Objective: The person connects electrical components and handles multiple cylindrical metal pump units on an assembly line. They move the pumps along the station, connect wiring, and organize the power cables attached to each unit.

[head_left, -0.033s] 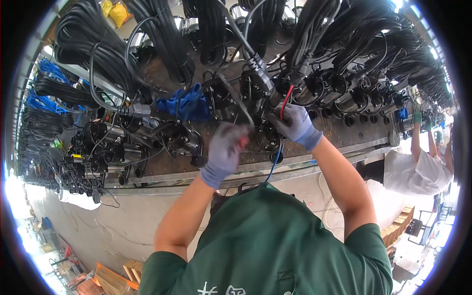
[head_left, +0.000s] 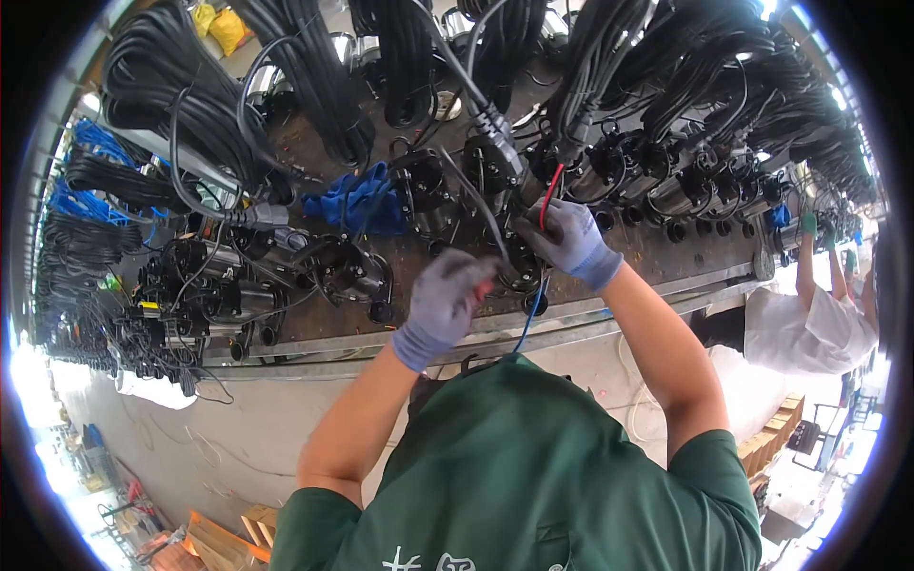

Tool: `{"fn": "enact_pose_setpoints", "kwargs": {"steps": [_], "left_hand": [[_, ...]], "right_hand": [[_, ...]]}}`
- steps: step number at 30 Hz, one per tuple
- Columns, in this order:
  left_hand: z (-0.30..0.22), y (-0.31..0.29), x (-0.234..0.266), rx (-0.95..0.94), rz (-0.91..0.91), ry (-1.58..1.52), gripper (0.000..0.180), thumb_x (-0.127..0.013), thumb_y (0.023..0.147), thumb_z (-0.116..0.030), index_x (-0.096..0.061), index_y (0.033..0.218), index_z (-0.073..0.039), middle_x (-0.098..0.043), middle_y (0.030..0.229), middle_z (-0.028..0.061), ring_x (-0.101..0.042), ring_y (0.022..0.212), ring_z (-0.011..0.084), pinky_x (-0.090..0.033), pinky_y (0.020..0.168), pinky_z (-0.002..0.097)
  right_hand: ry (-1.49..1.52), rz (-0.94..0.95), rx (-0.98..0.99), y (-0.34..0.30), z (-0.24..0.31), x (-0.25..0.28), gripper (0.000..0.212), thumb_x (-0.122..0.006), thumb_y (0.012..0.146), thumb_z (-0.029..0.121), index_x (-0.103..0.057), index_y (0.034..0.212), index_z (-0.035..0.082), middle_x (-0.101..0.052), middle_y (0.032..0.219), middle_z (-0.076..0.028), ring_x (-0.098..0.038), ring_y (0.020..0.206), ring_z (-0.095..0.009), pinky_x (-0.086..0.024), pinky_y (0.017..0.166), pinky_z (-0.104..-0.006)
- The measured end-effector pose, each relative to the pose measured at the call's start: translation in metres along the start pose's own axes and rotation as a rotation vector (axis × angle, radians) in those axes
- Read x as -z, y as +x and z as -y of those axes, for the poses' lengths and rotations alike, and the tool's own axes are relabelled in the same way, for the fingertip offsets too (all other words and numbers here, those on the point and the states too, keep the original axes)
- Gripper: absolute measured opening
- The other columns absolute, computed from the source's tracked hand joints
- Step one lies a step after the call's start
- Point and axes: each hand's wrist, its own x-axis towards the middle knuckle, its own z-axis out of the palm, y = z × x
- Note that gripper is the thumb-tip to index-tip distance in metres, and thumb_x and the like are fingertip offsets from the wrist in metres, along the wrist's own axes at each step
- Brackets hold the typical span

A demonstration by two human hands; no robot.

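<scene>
My left hand (head_left: 440, 306), in a grey glove, is closed around a small red thing (head_left: 484, 288) too smeared to name. It is just left of a black-topped pump (head_left: 521, 276) at the bench's near edge. My right hand (head_left: 574, 246), also gloved, bends its fingers over that pump's top. A thin red cord (head_left: 550, 195) runs from the fingers up toward a hanging cable bundle. Under this hand a blue cord (head_left: 529, 324) drops past the bench edge. A dark grey cable (head_left: 481, 205) reaches down between my hands. The right fingertips are partly hidden.
Bundles of black cable (head_left: 324, 95) hang across the far side above rows of metal pumps (head_left: 676, 195). A blue cloth (head_left: 357, 203) lies on the dark bench (head_left: 452, 319). More pumps (head_left: 219, 290) crowd the left. A co-worker in a white shirt (head_left: 800, 328) stands farther right.
My left hand has shifted slightly down and right with the red thing, closer to the pump. The dark grey cable beside it has swung a little. My right hand is almost still.
</scene>
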Motion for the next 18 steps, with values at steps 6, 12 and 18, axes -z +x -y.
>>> {"fn": "enact_pose_setpoints", "kwargs": {"steps": [6, 12, 18], "left_hand": [[0.023, -0.035, -0.026, 0.025, 0.412, 0.288, 0.027, -0.061, 0.089, -0.006, -0.071, 0.113, -0.005, -0.066, 0.099, 0.0148, -0.066, 0.092, 0.0334, -0.056, 0.081, 0.0422], [0.105, -0.135, -0.028, 0.501, 0.221, 0.08, 0.024, -0.065, 0.094, -0.014, -0.069, 0.115, -0.004, -0.069, 0.109, 0.0156, -0.069, 0.095, 0.0299, -0.056, 0.085, 0.039], [0.148, -0.166, -0.02, 1.015, -0.304, -0.449, 0.017, -0.065, 0.099, -0.013, -0.066, 0.115, -0.008, -0.069, 0.1, 0.0063, -0.069, 0.085, 0.0206, -0.059, 0.071, 0.0378]], "right_hand": [[0.257, -0.069, -0.151, -0.014, 0.008, 0.012, 0.011, -0.069, 0.091, 0.001, -0.07, 0.102, -0.002, -0.066, 0.084, -0.011, -0.063, 0.076, -0.014, -0.051, 0.069, -0.0314], [0.78, -0.275, -0.497, -0.069, -0.002, 0.064, 0.019, -0.06, 0.102, 0.006, -0.07, 0.116, 0.0, -0.073, 0.101, -0.003, -0.064, 0.084, -0.011, -0.054, 0.079, -0.0276], [0.688, -0.249, -0.775, -0.124, -0.022, 0.117, 0.029, -0.058, 0.095, 0.002, -0.062, 0.124, 0.004, -0.066, 0.091, 0.002, -0.054, 0.068, -0.004, -0.045, 0.057, -0.024]]}}
